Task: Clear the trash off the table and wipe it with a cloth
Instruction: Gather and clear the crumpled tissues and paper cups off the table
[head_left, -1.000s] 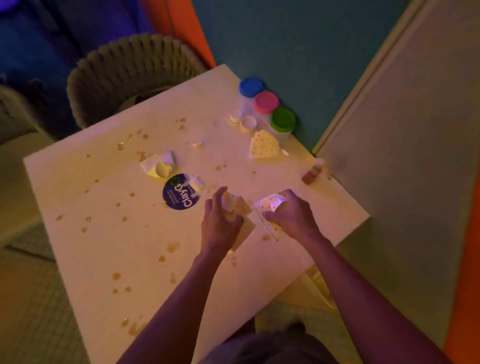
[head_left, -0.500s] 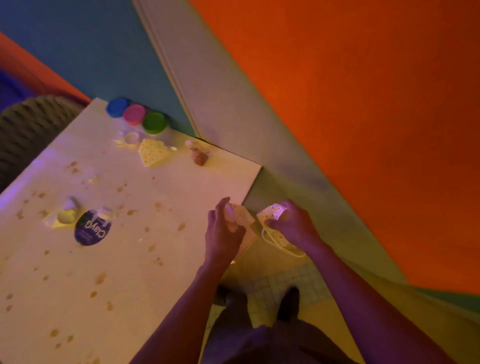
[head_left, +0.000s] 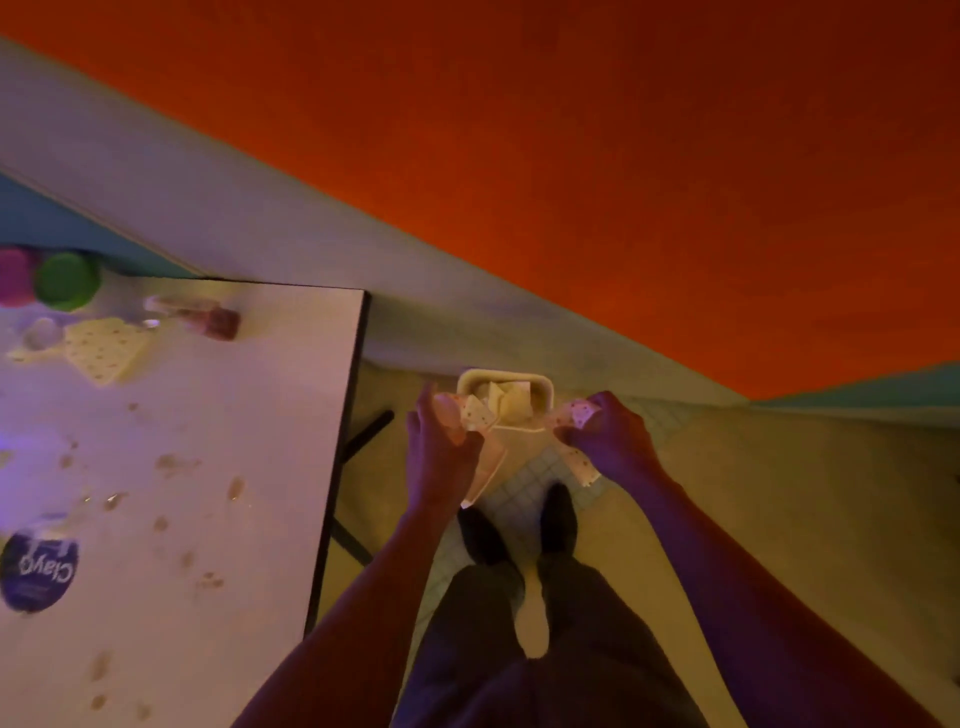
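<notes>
Two hands over the small bin (head_left: 505, 383) on the floor beside the desk (head_left: 249, 467): left hand (head_left: 441, 452) pinches spotted wrapper scraps (head_left: 475, 415), right hand (head_left: 610, 441) grips another spotted wrapper (head_left: 579, 415). Disposal step; next, release both above the opening. More trash on desk, stains unwiped.

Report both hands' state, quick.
Left hand: holding crumpled dotted paper scraps.
Right hand: holding a dotted paper scrap.
</notes>
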